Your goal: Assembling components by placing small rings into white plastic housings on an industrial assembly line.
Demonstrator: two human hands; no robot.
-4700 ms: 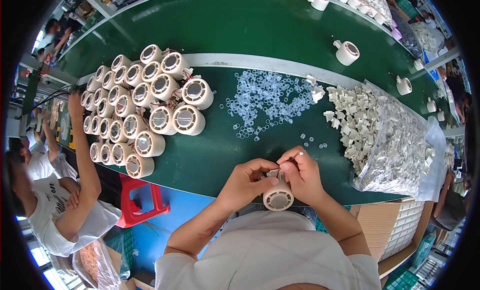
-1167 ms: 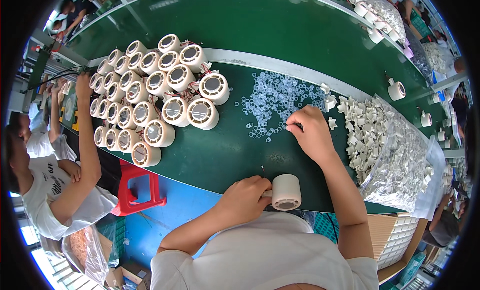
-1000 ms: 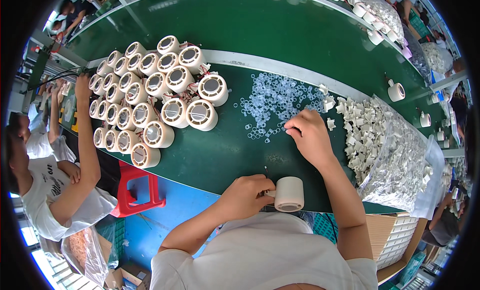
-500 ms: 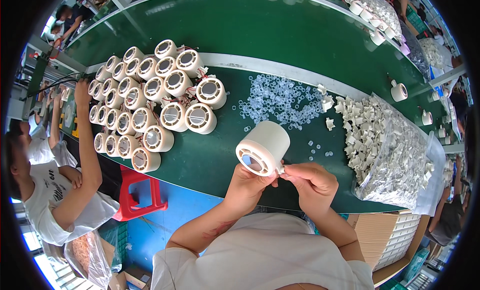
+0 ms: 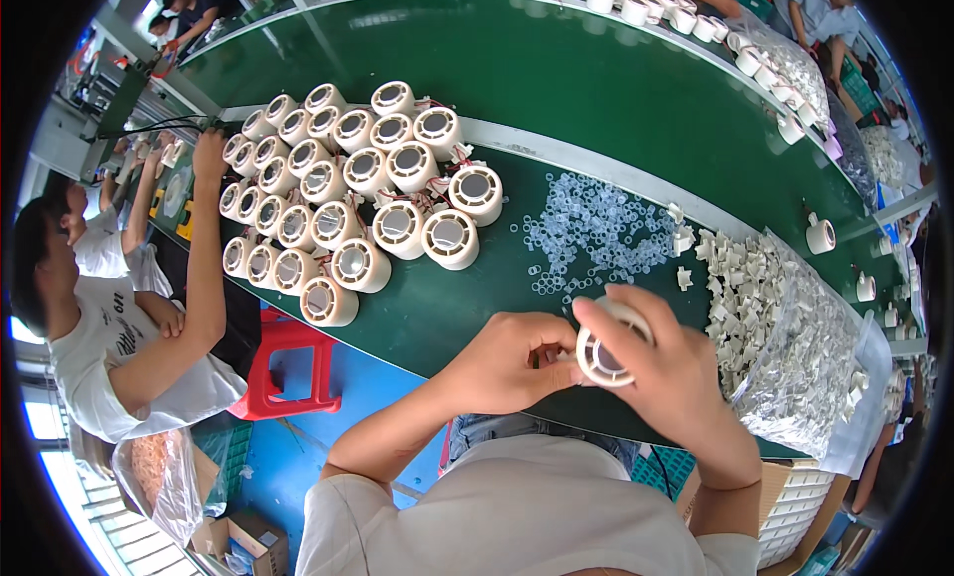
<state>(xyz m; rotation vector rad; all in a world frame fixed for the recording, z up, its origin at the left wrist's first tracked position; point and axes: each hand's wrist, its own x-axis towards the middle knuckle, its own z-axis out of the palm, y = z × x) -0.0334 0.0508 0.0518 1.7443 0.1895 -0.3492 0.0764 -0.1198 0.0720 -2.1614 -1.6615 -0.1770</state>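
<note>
My right hand (image 5: 668, 357) is wrapped over a white cylindrical housing (image 5: 604, 362) with a slotted rim and a dark round centre. The housing is tilted, its slotted end turned toward my left hand and me. My left hand (image 5: 517, 362) is closed in a pinch at the housing's left side; what lies between its fingertips is hidden. Beyond my hands a loose pile of small clear plastic rings (image 5: 596, 228) lies on the green table. To the right, small white plastic clips (image 5: 740, 303) spill out of a clear bag (image 5: 800, 377).
Several rows of similar white housings (image 5: 397, 228) with red wires stand at the left of the table (image 5: 487, 288). A conveyor (image 5: 477, 59) runs behind, carrying more housings. At the left a person (image 5: 129, 318) works near a red stool (image 5: 288, 367). A cardboard box (image 5: 795, 506) stands lower right.
The housing has gone from my left hand to my right and turned, moving right and nearer. My left hand now pinches at its side. The view has shifted.
</note>
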